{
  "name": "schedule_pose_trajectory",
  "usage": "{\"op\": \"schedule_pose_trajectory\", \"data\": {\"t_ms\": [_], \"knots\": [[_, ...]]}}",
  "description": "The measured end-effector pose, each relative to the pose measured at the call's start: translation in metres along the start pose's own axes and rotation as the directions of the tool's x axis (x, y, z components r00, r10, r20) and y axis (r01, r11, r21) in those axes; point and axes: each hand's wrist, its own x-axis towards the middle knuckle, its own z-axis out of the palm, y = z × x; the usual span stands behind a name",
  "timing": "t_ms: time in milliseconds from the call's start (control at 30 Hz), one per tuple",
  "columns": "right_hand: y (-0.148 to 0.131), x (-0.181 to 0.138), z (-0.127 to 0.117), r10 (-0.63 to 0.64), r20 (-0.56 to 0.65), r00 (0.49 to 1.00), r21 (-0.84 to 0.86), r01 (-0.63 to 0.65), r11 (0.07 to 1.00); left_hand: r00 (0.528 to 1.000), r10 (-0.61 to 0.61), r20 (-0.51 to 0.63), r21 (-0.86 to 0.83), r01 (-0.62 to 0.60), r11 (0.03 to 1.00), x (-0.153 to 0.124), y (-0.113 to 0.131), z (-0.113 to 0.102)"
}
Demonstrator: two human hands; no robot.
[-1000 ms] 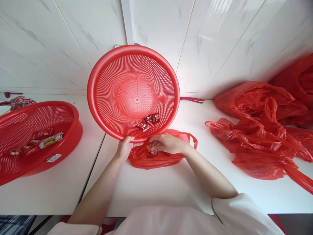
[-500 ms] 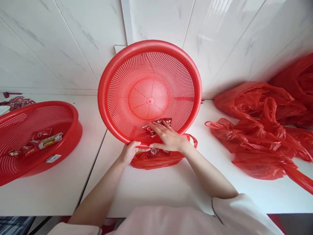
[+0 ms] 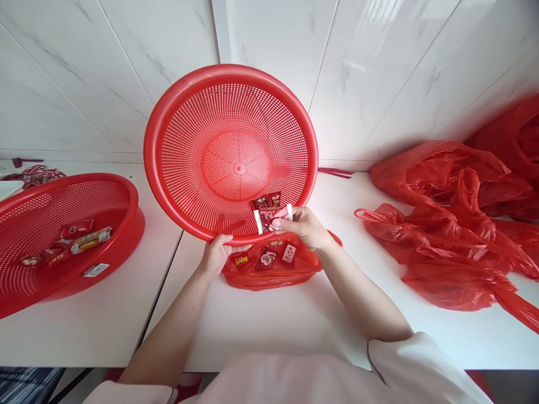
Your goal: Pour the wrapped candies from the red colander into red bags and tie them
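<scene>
My left hand [image 3: 215, 255] grips the lower rim of a round red perforated basket [image 3: 202, 140], holding it tilted up towards me above the white table. My right hand [image 3: 304, 226] pinches a red-and-white candy packet [image 3: 272, 216] at the basket's lower edge. Two small dark red candies [image 3: 268, 201] lie inside the basket just above that packet. Below the basket a small red plastic bag [image 3: 269, 266] lies open on the table with several wrapped candies in it.
A second red basket [image 3: 122, 196] with several candies sits at the left on the table. Crumpled red plastic bags [image 3: 446, 224] are heaped at the right. A white marbled tile wall [image 3: 379, 67] stands right behind.
My right hand went from the bag into the basket and now holds a candy packet at the rim. The basket shifted right, then back left.
</scene>
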Motion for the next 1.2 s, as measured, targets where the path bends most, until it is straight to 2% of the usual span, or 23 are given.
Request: {"op": "schedule_pose_trajectory", "data": {"t_ms": [100, 200, 667, 967, 1100, 1200], "knots": [[-0.001, 0.002, -0.005, 0.066, -0.078, 0.995, 0.145, -0.054, 0.988, 1.000, -0.001, -0.016, 0.003, 0.001, 1.000, 0.000, 0.001, 0.001], [-0.002, 0.002, -0.007, 0.103, -0.110, 0.989, 0.205, -0.079, 0.975, 1.000, 0.005, -0.014, 0.016, -0.004, 1.000, -0.001, 0.001, 0.002], [-0.002, 0.001, -0.004, 0.096, -0.058, 0.994, 0.203, -0.082, 0.976, 0.999, -0.020, 0.041, 0.040, 0.018, 0.999, -0.001, -0.004, -0.003], [0.000, 0.006, -0.007, 0.181, -0.084, 0.980, 0.249, -0.156, 0.956, 0.999, -0.027, 0.028, 0.035, 0.026, 0.999, -0.002, 0.000, 0.002], [-0.004, 0.005, -0.010, 0.150, -0.025, 0.988, 0.223, -0.141, 0.965, 0.999, -0.023, 0.026, 0.033, 0.022, 0.999, -0.002, -0.001, 0.001], [-0.013, -0.001, -0.012, 0.110, 0.096, 0.989, 0.129, -0.122, 0.984, 1.000, -0.014, 0.012, 0.034, 0.013, 0.999, -0.001, -0.003, 0.000]]}}
